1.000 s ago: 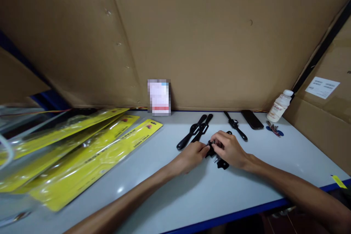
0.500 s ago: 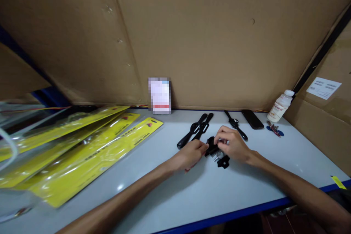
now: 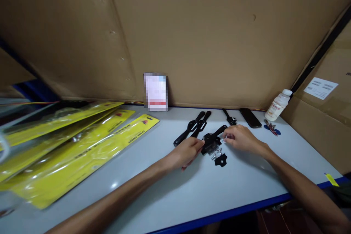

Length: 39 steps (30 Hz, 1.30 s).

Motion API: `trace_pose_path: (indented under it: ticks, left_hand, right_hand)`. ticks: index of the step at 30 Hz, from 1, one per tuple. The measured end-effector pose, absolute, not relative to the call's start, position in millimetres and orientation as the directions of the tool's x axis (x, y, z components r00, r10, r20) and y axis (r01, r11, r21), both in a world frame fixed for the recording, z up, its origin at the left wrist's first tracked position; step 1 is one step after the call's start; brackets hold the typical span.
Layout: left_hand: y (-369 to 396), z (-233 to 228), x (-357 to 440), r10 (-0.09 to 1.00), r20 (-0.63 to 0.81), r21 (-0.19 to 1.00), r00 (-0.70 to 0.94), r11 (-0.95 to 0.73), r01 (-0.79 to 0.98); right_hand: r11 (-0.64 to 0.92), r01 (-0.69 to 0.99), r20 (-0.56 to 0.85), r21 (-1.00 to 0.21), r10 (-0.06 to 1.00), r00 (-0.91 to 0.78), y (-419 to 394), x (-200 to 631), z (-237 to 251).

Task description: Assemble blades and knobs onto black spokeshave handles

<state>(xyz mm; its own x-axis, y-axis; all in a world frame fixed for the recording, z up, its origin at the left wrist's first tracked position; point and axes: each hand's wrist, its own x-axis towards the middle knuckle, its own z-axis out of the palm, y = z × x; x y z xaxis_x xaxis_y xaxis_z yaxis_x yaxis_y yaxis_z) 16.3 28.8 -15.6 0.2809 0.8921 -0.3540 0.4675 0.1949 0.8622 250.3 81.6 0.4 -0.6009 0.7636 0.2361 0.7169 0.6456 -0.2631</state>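
Note:
My left hand (image 3: 187, 152) is closed around one end of a black spokeshave (image 3: 210, 138), whose other handle points up and to the right. Just right of that tool, my right hand (image 3: 242, 138) has its thumb and fingers pinched together; whatever is between them is too small to make out. Silver screws (image 3: 216, 153) lie in a small heap below the spokeshave's body. Nearest me is a loose black lobed plate (image 3: 221, 160). Two more black spokeshaves (image 3: 189, 129) lie side by side behind my left hand. Another black spokeshave (image 3: 231, 120) is partly hidden behind my right hand.
Yellow-backed clear packages (image 3: 90, 153) are fanned over the table's left side. A blurred upright card (image 3: 155, 92) leans on the cardboard wall (image 3: 192, 36). At the back right are a dark phone (image 3: 250, 117), a white-capped bottle (image 3: 278, 106) and keys (image 3: 271, 127).
My right hand has drawn back to the right from the spokeshave's body, uncovering its handle and a small black part. The left hand keeps its hold. The view has shifted slightly.

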Motion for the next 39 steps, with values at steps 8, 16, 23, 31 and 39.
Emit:
trace_pose_path:
  ticks: [8, 16, 23, 31, 39]
  left_hand:
    - [22.7, -18.0, 20.4, 0.928, -0.001, 0.688, 0.372, -0.27, 0.674]
    - [19.7, -18.4, 19.1, 0.907, -0.035, 0.559, 0.42, -0.331, 0.76]
    - [23.4, -15.0, 17.2, 0.904, -0.083, 0.603, 0.42, -0.29, 0.743]
    - [21.1, -12.2, 12.2, 0.869, -0.116, 0.713, 0.481, -0.265, 0.65]
    - [52.4, -1.8, -29.7, 0.997, 0.01, 0.831, 0.078, -0.051, 0.554]
  right_hand:
    - [0.808, 0.505, 0.398, -0.303, 0.589, -0.703, 66.9, 232.3, 6.1]
    - [0.781, 0.405, 0.368, -0.475, 0.594, -0.715, 64.9, 225.0, -10.5]
    - [0.817, 0.363, 0.511, -0.448, 0.567, -0.646, 68.0, 226.3, -10.0]
    - [0.61, 0.318, 0.496, -0.725, 0.784, -0.374, 70.5, 233.5, 9.6]
    - [0.391, 0.339, 0.366, -0.856, 0.92, -0.136, 108.5, 266.3, 10.5]
